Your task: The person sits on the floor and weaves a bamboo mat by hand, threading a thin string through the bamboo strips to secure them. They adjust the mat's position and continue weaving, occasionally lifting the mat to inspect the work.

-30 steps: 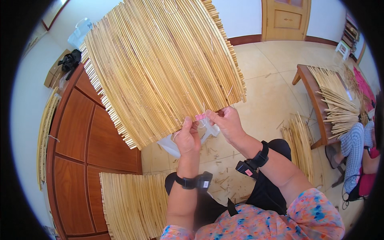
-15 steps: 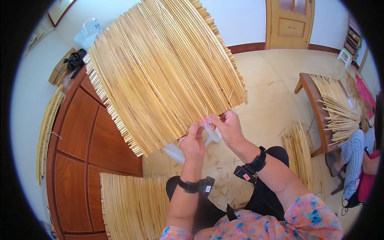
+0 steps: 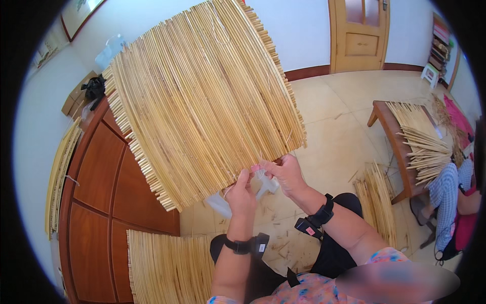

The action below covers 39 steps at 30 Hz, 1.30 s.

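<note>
Brown panelled wooden cabinet (image 3: 101, 192) at left; second flat straw mat (image 3: 169, 268) lying below; large woven mat of pale yellow straw stalks (image 3: 202, 96) held raised, ribbed, fanned; left hand (image 3: 240, 192) pinched shut on its lower edge; right hand (image 3: 283, 175) beside, fingers closed on same edge and white thread; low wooden bench (image 3: 387, 131) at right carries loose straw bundle (image 3: 422, 139).

I see the reed mat (image 3: 202, 96) held up before me, its lower edge at my left hand (image 3: 240, 192) and right hand (image 3: 286, 175), which sit side by side. Below it on the left stands a wooden cabinet (image 3: 109, 177) — a second mat (image 3: 169, 266) leans at its foot. Far right, a counter (image 3: 392, 137) carries loose reeds (image 3: 422, 139), with a bundle (image 3: 377, 202) on the floor (image 3: 334, 126) beside it — a door (image 3: 359, 33) behind.
</note>
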{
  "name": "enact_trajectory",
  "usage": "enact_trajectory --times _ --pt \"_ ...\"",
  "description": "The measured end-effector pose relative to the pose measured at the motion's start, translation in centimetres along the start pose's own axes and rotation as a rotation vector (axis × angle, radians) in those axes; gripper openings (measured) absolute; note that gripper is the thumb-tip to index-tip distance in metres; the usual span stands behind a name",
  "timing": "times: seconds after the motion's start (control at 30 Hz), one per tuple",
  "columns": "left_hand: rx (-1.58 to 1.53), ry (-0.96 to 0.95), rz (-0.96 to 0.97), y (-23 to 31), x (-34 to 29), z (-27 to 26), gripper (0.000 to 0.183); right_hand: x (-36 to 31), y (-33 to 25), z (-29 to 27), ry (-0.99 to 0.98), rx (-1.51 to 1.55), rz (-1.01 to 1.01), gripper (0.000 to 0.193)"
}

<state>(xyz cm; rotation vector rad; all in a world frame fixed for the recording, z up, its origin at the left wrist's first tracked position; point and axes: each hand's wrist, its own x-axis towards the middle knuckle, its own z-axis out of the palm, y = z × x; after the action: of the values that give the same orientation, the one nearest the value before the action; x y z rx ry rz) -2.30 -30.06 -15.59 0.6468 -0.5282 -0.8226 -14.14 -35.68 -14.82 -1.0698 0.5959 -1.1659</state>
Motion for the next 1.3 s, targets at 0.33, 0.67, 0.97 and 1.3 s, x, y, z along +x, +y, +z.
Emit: enact_trajectory --times 0.33,0.67,0.97,1.3 --pt "0.271 0.119 -0.114 1.7 -0.6 0.9 0.038 0.2 0.2 0.7 -0.003 0.017 -0.001 0.019" --pt "0.333 0.076 -0.170 1.9 0.0 -0.4 0.042 0.3 -0.2 0.6 -0.074 0.061 0.007 0.017" --pt "-0.016 -0.115 -0.138 0.0 0.7 -2.0 0.038 0.2 0.2 0.7 -0.016 0.104 -0.025 0.013" --pt "-0.040 -0.170 -0.137 0.1 1.0 -2.3 0.037 -0.3 -0.1 0.5 -0.006 -0.013 -0.043 0.020"
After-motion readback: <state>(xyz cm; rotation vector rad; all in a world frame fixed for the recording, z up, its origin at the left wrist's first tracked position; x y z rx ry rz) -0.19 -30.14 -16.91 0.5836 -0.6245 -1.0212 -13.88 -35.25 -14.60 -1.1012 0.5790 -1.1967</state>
